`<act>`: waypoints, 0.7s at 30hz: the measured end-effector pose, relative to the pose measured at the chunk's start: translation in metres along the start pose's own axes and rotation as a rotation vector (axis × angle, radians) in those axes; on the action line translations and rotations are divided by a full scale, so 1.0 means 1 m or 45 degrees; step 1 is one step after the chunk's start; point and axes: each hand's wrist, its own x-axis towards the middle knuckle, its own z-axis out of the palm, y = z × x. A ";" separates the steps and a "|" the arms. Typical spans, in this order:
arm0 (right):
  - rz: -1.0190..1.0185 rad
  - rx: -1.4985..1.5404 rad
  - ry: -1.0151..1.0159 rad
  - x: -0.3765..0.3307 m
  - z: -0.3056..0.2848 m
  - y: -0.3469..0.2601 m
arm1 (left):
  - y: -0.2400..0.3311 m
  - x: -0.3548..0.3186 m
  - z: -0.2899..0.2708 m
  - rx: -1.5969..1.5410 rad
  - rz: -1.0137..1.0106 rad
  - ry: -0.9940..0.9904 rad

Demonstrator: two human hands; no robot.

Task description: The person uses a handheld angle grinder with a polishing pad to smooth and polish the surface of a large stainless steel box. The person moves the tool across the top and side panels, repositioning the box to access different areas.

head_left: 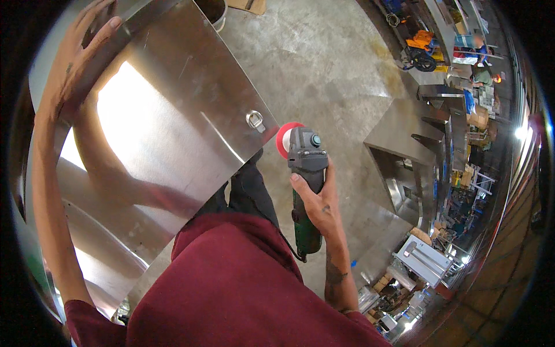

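My right hand (317, 202) is wrapped round the dark body of an angle grinder (306, 199), which points away from me. Its red-rimmed disc (287, 140) is beside the near right corner of a large shiny sheet-metal panel (173, 133); whether it touches the edge, I cannot tell. A small metal ring fitting (255, 121) sits on the panel near that corner. At the far left, my left hand (81, 49) lies against the metal near its upper edge, thumb and fingers stretched apart. The panel mirrors my left arm and maroon sleeve.
Right of me, a boxy metal frame (399, 156) stands on the concrete floor (324, 63). Beyond it are cluttered benches, a grey-white cabinet (424, 260), a black wheel (424, 62) and a person (485, 78) far off. A bucket (215, 11) stands behind the panel.
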 end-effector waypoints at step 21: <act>-0.141 -0.052 -0.105 -0.003 -0.004 -0.030 | -0.009 0.001 -0.012 0.137 0.098 0.017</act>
